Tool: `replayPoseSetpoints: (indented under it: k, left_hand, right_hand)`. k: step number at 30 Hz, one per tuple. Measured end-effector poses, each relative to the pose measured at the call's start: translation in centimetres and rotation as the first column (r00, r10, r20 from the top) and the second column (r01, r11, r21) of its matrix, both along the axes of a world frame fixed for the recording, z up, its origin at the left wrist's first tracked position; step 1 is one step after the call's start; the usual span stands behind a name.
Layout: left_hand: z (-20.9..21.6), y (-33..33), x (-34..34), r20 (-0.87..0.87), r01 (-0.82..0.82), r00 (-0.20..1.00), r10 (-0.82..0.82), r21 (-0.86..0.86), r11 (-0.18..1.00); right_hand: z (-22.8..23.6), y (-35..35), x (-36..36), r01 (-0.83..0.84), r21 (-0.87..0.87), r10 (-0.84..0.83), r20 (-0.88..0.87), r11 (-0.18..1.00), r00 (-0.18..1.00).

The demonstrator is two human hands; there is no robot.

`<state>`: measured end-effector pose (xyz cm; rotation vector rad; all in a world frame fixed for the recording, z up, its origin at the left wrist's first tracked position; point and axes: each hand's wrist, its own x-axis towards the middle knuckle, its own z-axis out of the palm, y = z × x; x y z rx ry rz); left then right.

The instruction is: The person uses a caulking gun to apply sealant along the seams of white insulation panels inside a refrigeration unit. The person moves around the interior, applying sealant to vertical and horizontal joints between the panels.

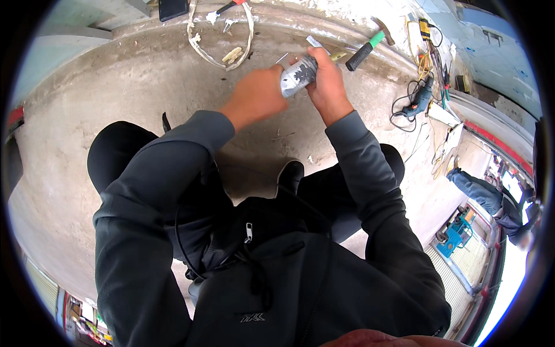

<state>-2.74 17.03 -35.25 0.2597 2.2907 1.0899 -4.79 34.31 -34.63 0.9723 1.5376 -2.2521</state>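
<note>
In front of me, over the concrete floor, I hold a scuffed silver-grey cylinder with dark worn patches; its exact kind is unclear. My right hand is wrapped around its right side, thumb along the top. My left hand is closed in a fist against its left end; those fingers are partly hidden. A short pale metal piece sticks out beyond my right fingers, and whether it belongs to the cylinder I cannot tell. Just right of my right hand lies a hammer with a green and black handle.
A loop of pale strip lies on the floor ahead, near a dark flat phone-like object. At the right are a corded drill and tangled cables by the wall. Farther right, a person is near a turquoise machine.
</note>
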Motion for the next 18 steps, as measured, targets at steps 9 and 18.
replayPoseSetpoints:
  k: [9,18]
  left_hand:
    - [0.5,-0.2,-0.4,0.073,0.018,0.997,-0.02,0.027,0.999]
    - [-1.0,-1.0,-1.2,0.189,0.008,0.979,-0.073,0.328,0.945]
  right_hand:
    - [0.2,0.5,0.0,-0.072,-0.03,0.072,-0.018,0.997,0.997]
    - [0.4,1.2,0.1,-0.188,-0.093,0.171,-0.167,0.978,0.971]
